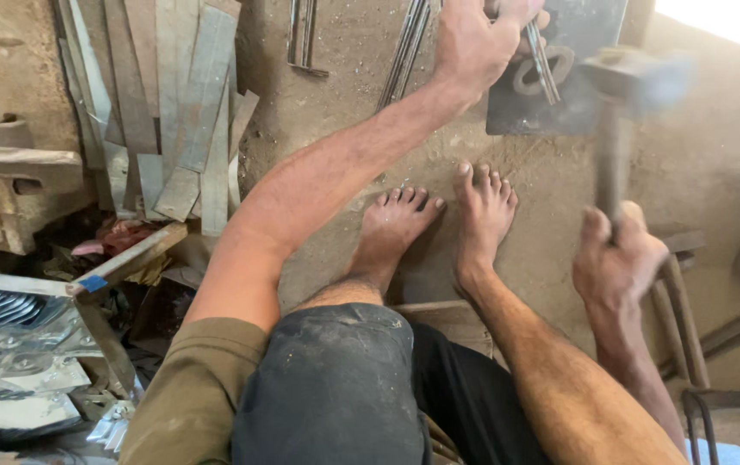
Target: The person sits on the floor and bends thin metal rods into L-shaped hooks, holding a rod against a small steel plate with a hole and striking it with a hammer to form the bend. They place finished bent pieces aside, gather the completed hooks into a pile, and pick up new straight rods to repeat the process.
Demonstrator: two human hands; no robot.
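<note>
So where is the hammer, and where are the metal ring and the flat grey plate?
hammer (637,79): head view, on its blurred block head.
metal ring (527,79): head view, on its left curve.
flat grey plate (590,26): head view, on bare upper surface.

Left hand (480,39): gripping thin metal rods (543,62) over a dark steel plate (594,34) lying on the dirt floor (370,77).
Right hand (615,258): closed round the handle of a hammer (637,79), head blurred above the plate's right edge.
Floor's left side: flat metal strips (176,103) in a pile.
Bare feet (439,220): just below the plate.
</note>
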